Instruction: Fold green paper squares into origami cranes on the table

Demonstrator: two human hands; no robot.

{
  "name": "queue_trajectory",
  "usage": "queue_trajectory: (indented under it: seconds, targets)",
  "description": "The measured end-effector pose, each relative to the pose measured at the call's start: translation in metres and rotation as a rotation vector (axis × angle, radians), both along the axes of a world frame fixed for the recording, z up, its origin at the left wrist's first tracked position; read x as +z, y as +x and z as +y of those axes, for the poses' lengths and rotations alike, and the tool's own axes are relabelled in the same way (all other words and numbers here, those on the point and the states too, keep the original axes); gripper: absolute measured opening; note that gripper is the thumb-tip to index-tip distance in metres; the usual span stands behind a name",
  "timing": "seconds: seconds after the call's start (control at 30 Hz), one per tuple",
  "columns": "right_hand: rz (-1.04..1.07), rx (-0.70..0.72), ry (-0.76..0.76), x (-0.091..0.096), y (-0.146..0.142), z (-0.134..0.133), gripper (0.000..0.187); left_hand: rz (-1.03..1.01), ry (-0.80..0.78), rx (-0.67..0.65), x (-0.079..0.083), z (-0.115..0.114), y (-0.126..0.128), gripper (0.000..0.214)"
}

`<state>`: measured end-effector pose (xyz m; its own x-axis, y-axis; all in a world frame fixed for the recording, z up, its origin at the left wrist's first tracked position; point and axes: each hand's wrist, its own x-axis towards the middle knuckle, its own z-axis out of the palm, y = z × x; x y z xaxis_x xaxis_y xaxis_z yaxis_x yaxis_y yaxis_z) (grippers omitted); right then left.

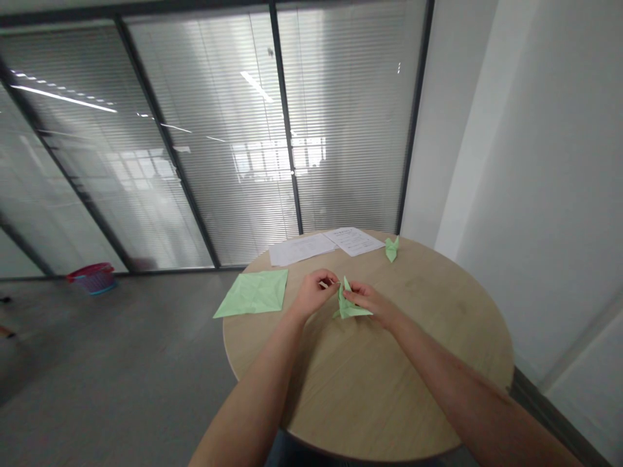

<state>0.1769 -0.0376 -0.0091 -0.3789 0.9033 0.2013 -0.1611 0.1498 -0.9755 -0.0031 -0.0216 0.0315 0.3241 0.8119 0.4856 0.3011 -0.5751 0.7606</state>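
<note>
Between my two hands is a piece of light green paper (348, 310) folded into an angular, pointed shape, like origami. My right hand (372, 301) grips its right side, with the thumb and fingers closed on the folds. At its upper left edge, the fingertips of my left hand (315, 293) are pinched together on the paper. One narrow point sticks up between the hands, and another flap spreads toward the lower right. The fingers partly hide the folds.
The round wooden table (389, 389) carries a creased green paper sheet (257, 292) at left, overhanging the edge. Printed white sheets (354, 241) lie at the back, beside a small folded green paper figure (391, 249). A red and blue basket (94, 279) stands on the floor.
</note>
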Motion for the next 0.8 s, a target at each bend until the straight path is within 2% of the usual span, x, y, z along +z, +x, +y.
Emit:
queue_trajectory:
  seconds: [0.23, 0.6, 0.8]
  targets:
    - [-0.003, -0.023, -0.002, -0.0097, 0.0022, 0.0078, 0.045, 0.046, 0.017, -0.030, -0.0032, -0.0003, 0.0041, 0.009]
    - [0.014, -0.145, 0.019, -0.0066, 0.0013, 0.0078, 0.038, 0.113, 0.157, 0.024, 0.0016, -0.0033, 0.0045, 0.008]
    - [0.011, -0.200, 0.066, -0.0078, 0.0016, 0.0104, 0.039, 0.087, 0.126, -0.020, 0.0048, -0.0080, 0.0057, 0.009]
